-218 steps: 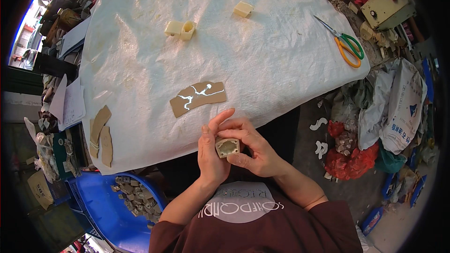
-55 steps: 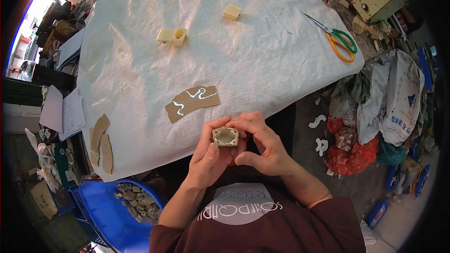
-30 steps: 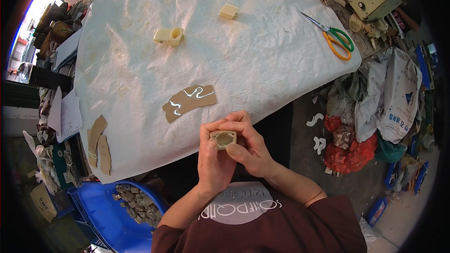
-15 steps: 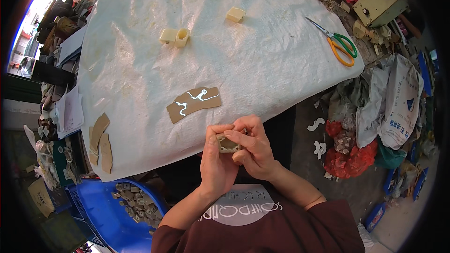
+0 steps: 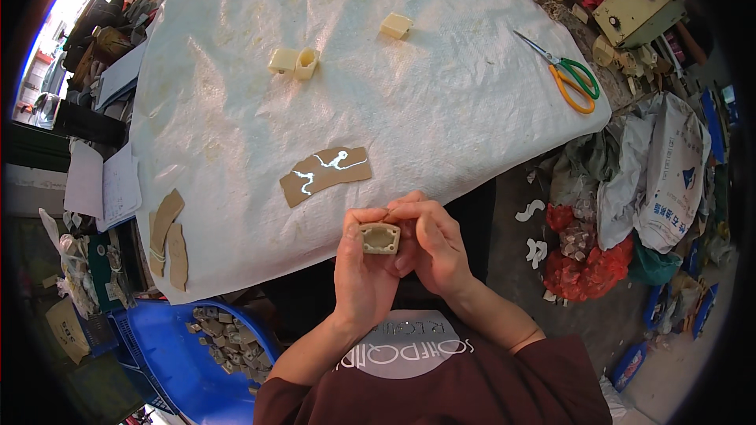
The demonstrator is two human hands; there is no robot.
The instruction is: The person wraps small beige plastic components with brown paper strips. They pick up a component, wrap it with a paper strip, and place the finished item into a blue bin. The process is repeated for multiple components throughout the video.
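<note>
My left hand (image 5: 361,269) grips a small cream hollow block (image 5: 380,238) just off the near edge of the white-sheeted table. The block's open face is turned up and shows a recess with small round holes at its corners. Close against its right side is my right hand (image 5: 435,248), with fingers curled and pinched near the block's far edge; what lies between them is hidden. Beyond my hands, a brown cardboard piece (image 5: 327,175) carries smears of shiny white paste. Farther off stand two touching cream blocks (image 5: 294,62) and a single cream block (image 5: 396,25).
Scissors (image 5: 572,83) with green and orange handles lie at the table's right. Cardboard strips (image 5: 166,224) rest at the left edge. A blue bin (image 5: 169,362) of small grey-brown pieces stands lower left. Red bags (image 5: 591,269) and white sacks (image 5: 665,173) are on the floor at right.
The block has shifted slightly left and its hollow face shows more fully. My right thumb has come off its face, and the right fingers have moved to its far right side.
</note>
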